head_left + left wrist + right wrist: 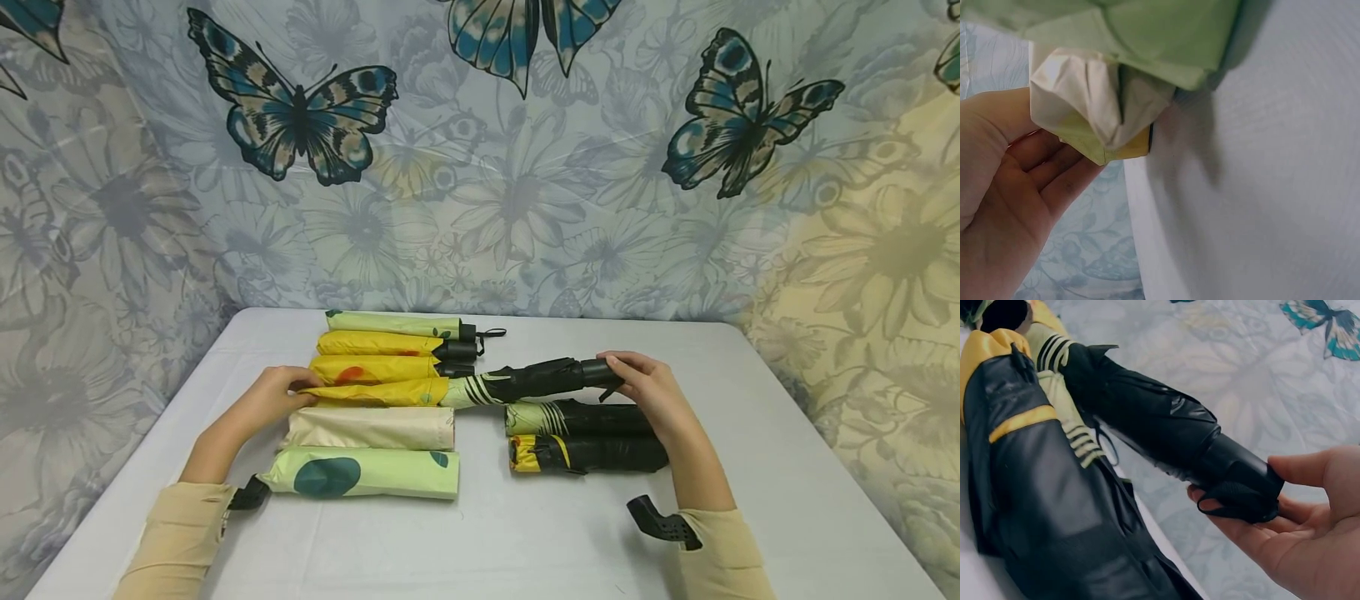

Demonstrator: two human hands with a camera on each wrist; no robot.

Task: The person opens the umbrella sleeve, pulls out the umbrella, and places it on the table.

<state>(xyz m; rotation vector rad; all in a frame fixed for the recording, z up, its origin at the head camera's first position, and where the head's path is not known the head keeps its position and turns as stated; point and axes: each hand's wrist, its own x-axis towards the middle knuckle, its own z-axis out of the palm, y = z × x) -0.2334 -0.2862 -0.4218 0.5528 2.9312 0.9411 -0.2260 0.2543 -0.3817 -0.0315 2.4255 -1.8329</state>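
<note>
A folded black umbrella (540, 379) with a pale green striped end reaches across the middle of the table. My right hand (651, 392) grips its black handle (1244, 472) between thumb and fingers; a wrist strap (1235, 500) hangs there. The umbrella's striped end meets the mouth of a yellow sleeve (382, 392); how far it goes inside is hidden. My left hand (266, 400) pinches that sleeve's far left end. In the left wrist view, the ends of a cream sleeve (1079, 94) and a light green sleeve (1135, 37) partly cover the left fingers.
Behind lie two yellow-sleeved umbrellas (375, 342) and a light green one (393, 325), handles rightward. In front are the cream sleeve and a green leaf-print sleeve (390, 473). Two bare folded umbrellas, one green-black (577, 417), one yellow-black (592, 454), lie by my right forearm.
</note>
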